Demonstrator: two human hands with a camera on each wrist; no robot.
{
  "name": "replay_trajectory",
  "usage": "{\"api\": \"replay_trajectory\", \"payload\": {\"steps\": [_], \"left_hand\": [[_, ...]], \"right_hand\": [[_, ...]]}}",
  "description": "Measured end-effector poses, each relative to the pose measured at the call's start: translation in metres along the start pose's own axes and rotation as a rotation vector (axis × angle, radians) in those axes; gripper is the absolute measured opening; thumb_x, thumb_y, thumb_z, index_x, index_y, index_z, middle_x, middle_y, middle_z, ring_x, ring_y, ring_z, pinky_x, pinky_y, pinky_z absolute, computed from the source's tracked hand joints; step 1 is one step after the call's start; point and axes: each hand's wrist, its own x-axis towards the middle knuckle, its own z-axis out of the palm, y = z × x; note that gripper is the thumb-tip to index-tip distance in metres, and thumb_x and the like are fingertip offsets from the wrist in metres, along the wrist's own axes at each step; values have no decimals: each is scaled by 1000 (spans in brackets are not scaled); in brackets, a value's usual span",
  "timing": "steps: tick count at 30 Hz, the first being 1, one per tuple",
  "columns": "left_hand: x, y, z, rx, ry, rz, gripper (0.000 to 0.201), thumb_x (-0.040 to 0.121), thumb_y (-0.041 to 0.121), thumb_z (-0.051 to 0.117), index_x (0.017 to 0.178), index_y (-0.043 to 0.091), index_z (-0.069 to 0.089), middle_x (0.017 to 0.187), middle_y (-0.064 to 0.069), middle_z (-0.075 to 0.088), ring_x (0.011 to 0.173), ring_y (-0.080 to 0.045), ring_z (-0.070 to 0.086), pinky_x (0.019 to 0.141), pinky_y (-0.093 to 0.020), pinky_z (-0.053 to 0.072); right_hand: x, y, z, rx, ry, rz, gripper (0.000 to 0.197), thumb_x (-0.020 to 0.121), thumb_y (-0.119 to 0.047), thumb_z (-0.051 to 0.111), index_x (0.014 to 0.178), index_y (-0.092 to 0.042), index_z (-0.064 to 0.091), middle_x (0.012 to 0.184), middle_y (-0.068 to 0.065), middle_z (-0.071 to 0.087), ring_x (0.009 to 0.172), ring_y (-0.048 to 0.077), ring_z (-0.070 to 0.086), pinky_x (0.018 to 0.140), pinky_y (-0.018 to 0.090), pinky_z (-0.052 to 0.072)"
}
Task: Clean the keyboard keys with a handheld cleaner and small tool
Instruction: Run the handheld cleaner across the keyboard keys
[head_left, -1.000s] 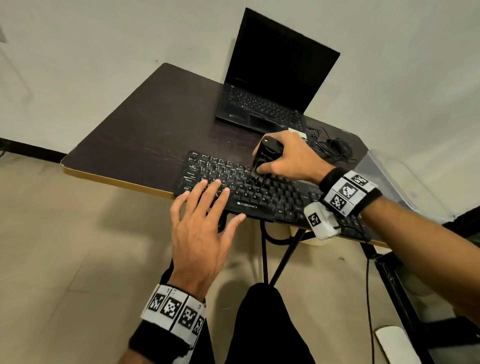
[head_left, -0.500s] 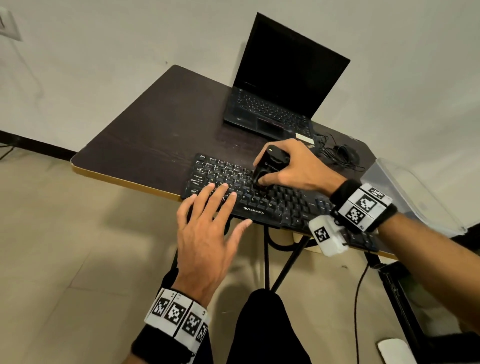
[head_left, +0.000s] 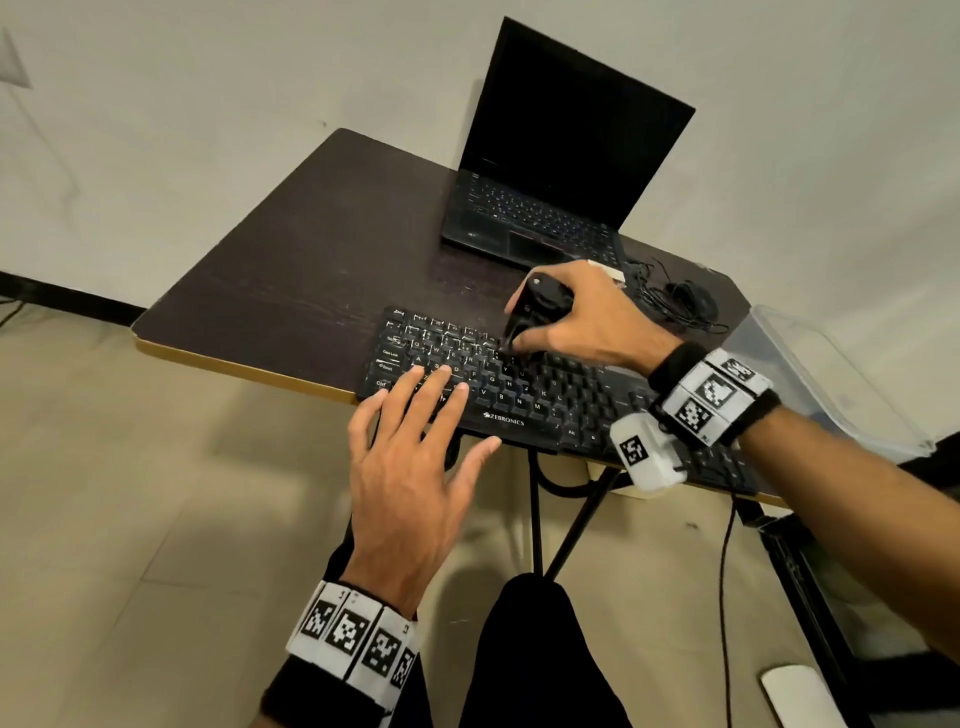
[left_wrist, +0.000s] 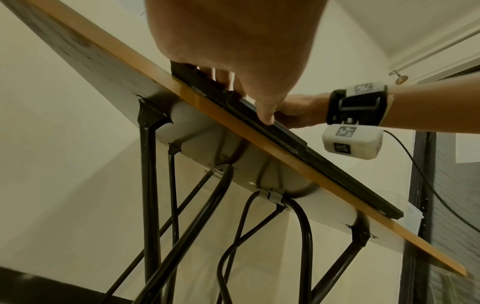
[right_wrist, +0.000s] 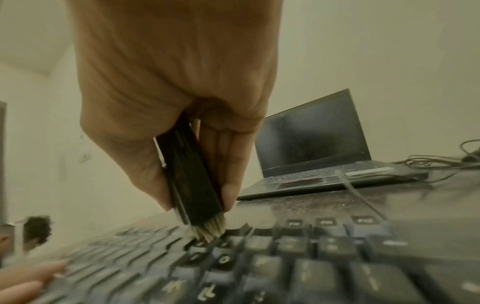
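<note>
**Keyboard cleaning, brush at the upper key rows**

Item 1. Keyboard (head_left: 524, 384): black, full-width, lying along the near edge of the dark surface (head_left: 291, 270), its long axis running left to right across the person. Its front edge sits at, and slightly past, the surface's wooden lip, as the left wrist view shows from below.

Item 2. Handheld cleaner (right_wrist: 191, 181): black, slim body held roughly upright with a slight tilt, pale bristle tuft at the lower end. The bristles touch the keys in the upper rows, left of the keyboard's middle. The uncleaned run of keys lies to either side along the long axis; judged, the next stroke follows that axis.

Item 3. Right hand (head_left: 582, 322): fingers and thumb curled round the cleaner, pinching its body from both flat sides, with the top of the cleaner showing above the knuckles. This is the hand nearer the working spot.

Item 4. Left hand (head_left: 410, 467): fingers spread and straight, tips resting on the lower-left keys, thumb out past the front edge. It holds nothing; judged, it steadies the keyboard against sliding.

Item 5. Laptop (head_left: 561, 171): open, screen dark, at the back of the surface, well apart from the brush.

Item 6. Small tool: not identifiable in any view.
</note>
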Motion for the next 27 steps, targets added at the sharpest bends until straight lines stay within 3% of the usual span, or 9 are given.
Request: {"api": "replay_trajectory", "payload": {"steps": [2,6,10,14,18,23,27], "left_hand": [[1,0,0,5,-2,-5,53,100,58,60,137,21,68,152,2,58,148,-19,46,123,-42,25],[0,0,-1,-6,-14,-2,54,100,58,59,138,20,68,152,1,58,148,-19,46,123,-44,26],[0,2,-2,-6,-12,-5,54,100,58,58,137,20,68,152,1,58,148,-20,46,123,-43,25],[1,2,-3,3,-38,-11,55,100,58,57,139,21,67,153,2,57,149,-19,44,123,-43,24],[1,1,-3,8,-27,-5,55,100,58,57,139,20,67,153,2,57,149,-19,44,124,-41,21],[1,2,-3,10,-41,-7,55,100,58,57,139,21,67,153,2,57,149,-19,44,124,-41,22],[2,2,-2,12,-40,-12,55,99,59,58,139,21,67,153,3,57,149,-18,44,123,-41,23]], "right_hand": [[-5,-6,5,2,-43,-28,26,77,-19,91,99,-19,76,91,-4,79,82,12,75,78,32,63],[2,-2,0,-1,32,23,24,75,-17,88,95,-14,76,86,-3,79,80,14,76,79,42,64],[-4,-12,8,-21,-39,-67,22,77,-17,89,96,-19,77,86,-8,77,76,3,72,76,24,59],[9,-9,2,-73,56,17,21,73,-23,86,90,-16,76,85,-1,79,79,23,75,76,44,62],[4,-18,8,-13,-20,-22,23,76,-22,90,94,-20,77,87,-4,79,82,15,76,79,36,63],[19,-13,7,-28,59,133,25,71,-26,88,88,-11,75,86,2,79,84,24,75,82,49,62],[11,-17,10,-23,7,104,29,70,-30,87,90,-14,75,86,0,79,83,23,76,80,48,63]]}}
